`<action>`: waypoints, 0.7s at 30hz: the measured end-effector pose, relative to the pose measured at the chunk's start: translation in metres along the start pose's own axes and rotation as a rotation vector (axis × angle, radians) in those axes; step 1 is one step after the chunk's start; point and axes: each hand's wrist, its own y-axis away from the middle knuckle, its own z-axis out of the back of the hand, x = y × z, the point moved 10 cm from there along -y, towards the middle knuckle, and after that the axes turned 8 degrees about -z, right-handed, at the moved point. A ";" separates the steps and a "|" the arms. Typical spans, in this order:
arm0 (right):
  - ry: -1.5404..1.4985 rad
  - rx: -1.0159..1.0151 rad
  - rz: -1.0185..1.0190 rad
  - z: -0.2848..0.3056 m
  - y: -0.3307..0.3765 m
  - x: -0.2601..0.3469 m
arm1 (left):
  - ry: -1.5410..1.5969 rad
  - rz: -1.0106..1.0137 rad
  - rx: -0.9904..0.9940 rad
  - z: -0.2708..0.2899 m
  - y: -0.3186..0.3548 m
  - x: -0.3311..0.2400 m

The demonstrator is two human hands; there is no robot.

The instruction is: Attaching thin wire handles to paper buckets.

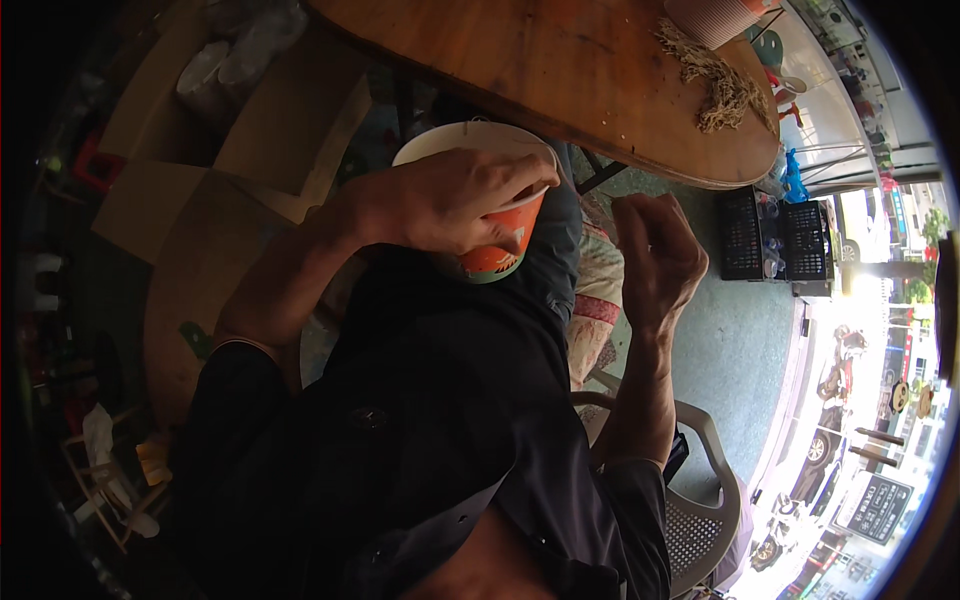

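Note:
An orange paper tub (512, 226) with a white rim and a dark green base is tilted over my lap. My left hand (440, 198) grips it, fingers reaching across its mouth and wrapped down its side. Something thin, like a wire or thread, shows at the far rim. What lies inside the tub is mostly hidden by the hand. Off to the right, apart from the tub, my right hand (660, 250) is raised with its fingers curled together. Whatever it pinches, if anything, cannot be made out.
A wooden table (560, 75) curves across the top, bearing a bundle of tan twine (722, 85) and stacked tubs (708, 18). Open cardboard boxes (285, 125) stand at left. Black crates (742, 235) and a plastic chair (700, 520) are on the right.

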 end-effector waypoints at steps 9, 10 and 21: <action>-0.040 -0.093 0.112 0.008 0.003 0.008 | -0.014 0.231 0.405 -0.010 0.022 0.037; -0.146 -0.136 0.087 0.017 0.000 0.002 | -0.098 0.219 0.327 0.002 0.017 0.036; 0.156 -0.008 0.378 -0.015 0.025 0.049 | 0.063 0.153 -0.034 0.009 0.001 0.020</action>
